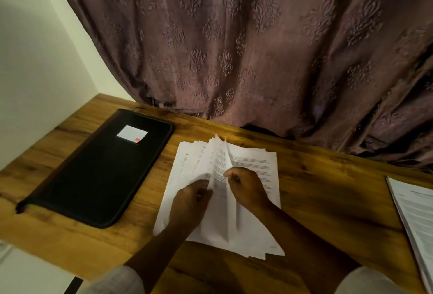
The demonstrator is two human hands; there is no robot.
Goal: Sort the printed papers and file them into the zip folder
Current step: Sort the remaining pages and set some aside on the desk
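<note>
Zip folder lies left, lengthwise toward the surface's far edge.
Left hand, the nearer, and right hand each pinch lifted papers.

The picture is dim and warm; the brightest spot lies on the table just behind the papers. Their print is blurred. The left hand and right hand look dark and smeared. The wide lens bends the curtain at the edges.
</note>
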